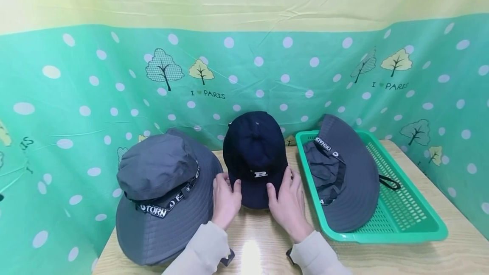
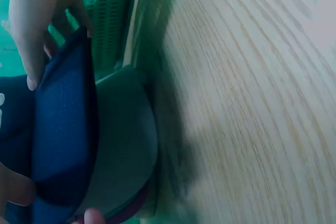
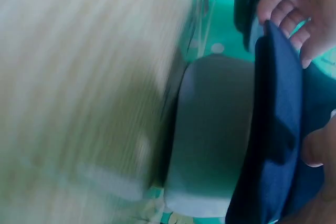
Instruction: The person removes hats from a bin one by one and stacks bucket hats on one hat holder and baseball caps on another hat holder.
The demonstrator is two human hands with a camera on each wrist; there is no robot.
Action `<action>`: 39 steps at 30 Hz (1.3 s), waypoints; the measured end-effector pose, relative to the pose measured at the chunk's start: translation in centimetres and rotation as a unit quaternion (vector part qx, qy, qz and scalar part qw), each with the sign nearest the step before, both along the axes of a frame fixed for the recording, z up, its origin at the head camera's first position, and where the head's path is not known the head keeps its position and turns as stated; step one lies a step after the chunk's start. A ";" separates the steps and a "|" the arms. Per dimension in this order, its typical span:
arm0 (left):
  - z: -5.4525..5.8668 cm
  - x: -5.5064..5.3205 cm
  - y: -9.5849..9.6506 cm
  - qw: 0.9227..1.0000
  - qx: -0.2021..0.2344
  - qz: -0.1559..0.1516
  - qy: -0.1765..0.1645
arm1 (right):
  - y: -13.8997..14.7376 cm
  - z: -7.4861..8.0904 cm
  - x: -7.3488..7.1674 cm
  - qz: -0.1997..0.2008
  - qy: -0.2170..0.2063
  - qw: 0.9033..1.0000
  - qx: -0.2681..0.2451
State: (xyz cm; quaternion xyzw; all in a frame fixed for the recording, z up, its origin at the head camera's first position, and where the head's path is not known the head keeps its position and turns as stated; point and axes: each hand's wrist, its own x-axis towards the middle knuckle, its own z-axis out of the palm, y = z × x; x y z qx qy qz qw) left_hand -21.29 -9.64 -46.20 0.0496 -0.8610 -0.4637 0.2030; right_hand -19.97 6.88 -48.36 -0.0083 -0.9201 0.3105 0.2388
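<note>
A navy baseball cap (image 1: 254, 143) with a white letter on its front stands mid-table, brim toward me. My left hand (image 1: 226, 198) pinches the left side of its brim, thumb on top. On the right side, my right hand (image 1: 288, 205) holds the brim the same way. Beneath the navy brim (image 2: 65, 129), the left wrist view shows a pale grey curved piece (image 2: 126, 135) and a maroon edge (image 2: 131, 205); what they belong to is partly hidden. The right wrist view also shows the pale piece (image 3: 212, 129) under the brim.
A grey wide-brimmed hat (image 1: 156, 169) sits left of the cap, close to my left hand. To the right, a green plastic basket (image 1: 416, 207) holds another grey wide-brimmed hat (image 1: 355, 177) on its side. A patterned green cloth (image 1: 259, 71) hangs behind the wooden table (image 1: 263, 241).
</note>
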 end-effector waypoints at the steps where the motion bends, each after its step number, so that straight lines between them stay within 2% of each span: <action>1: 0.1 0.2 0.0 1.000 0.001 -0.002 0.005 | -0.1 0.1 0.3 0.007 0.011 1.000 -0.003; 10: 2.1 2.1 -0.3 0.998 -0.005 -0.046 0.042 | -0.4 2.1 3.2 0.081 0.078 0.993 -0.035; 17: 3.6 3.4 -0.2 0.994 -0.037 -0.076 0.073 | 0.5 3.4 5.1 0.113 0.082 0.990 -0.030; 22: 4.4 4.1 -0.2 0.988 -0.067 -0.099 0.095 | 1.7 4.2 6.3 0.122 0.100 0.987 0.019; 26: 4.9 4.5 0.0 0.983 -0.072 -0.127 0.112 | 3.0 4.8 7.0 0.129 0.107 0.984 0.052; 33: 5.2 4.9 0.6 0.973 -0.080 -0.168 0.136 | 5.7 5.3 8.1 0.121 0.105 0.984 0.077; 39: 5.3 5.5 1.9 0.966 -0.075 -0.209 0.132 | 8.7 6.1 8.6 0.115 0.105 0.983 0.101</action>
